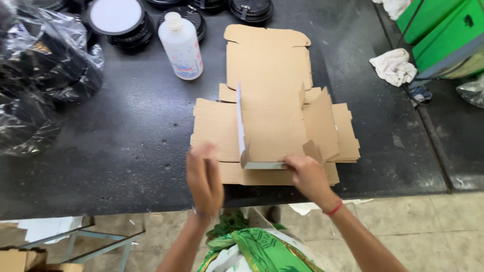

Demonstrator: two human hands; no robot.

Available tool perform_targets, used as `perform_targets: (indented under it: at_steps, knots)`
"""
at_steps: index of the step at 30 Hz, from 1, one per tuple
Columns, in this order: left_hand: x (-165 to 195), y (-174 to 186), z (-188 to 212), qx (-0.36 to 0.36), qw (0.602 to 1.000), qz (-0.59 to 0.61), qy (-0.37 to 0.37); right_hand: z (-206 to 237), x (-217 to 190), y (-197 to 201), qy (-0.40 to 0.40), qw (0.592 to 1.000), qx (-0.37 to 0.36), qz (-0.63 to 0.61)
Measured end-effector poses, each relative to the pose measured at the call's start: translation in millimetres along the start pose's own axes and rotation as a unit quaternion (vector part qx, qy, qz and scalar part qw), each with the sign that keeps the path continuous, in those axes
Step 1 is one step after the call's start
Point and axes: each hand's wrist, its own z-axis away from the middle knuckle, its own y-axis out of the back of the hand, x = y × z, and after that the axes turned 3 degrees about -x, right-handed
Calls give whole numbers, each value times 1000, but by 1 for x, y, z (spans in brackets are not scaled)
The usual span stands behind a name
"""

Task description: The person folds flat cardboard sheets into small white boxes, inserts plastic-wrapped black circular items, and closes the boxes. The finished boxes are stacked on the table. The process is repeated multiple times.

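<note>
The box blank (pixel 275 126), light, stiff corrugated card, is best taken by its flap edges. It lies mid-table (pixel 126 151), partly folded. Its near flap is pinched by the right hand (pixel 307 174). The left hand (pixel 204 179), blurred, is held open at the blank's 7 o'clock corner.

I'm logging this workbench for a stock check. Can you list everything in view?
cardboard box blank: one, brown, half-folded, table centre
plastic bottle: one, white, upright, behind the blank on the left
round black lids: several, along far edge
plastic bags: clear, far left
rag: one, white, right
crates: green, top right
table: one, black
left hand: blurred, at the blank's near left corner
right hand: touching the near flap
</note>
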Motion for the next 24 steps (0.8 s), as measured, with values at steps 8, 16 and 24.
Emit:
perform_targets:
  at_steps: [8,16,24]
  knots:
    - [-144,-104,-132,-139,963,160,167,-11,-3,7,-6,999,-8,-33]
    - [-158,-147,-165,-203,948,211,123,-7,-3,0,18,999,29,-15]
    - [-150,-131,-128,-103,946,255,169,-8,1,1,14,1000,23,-3]
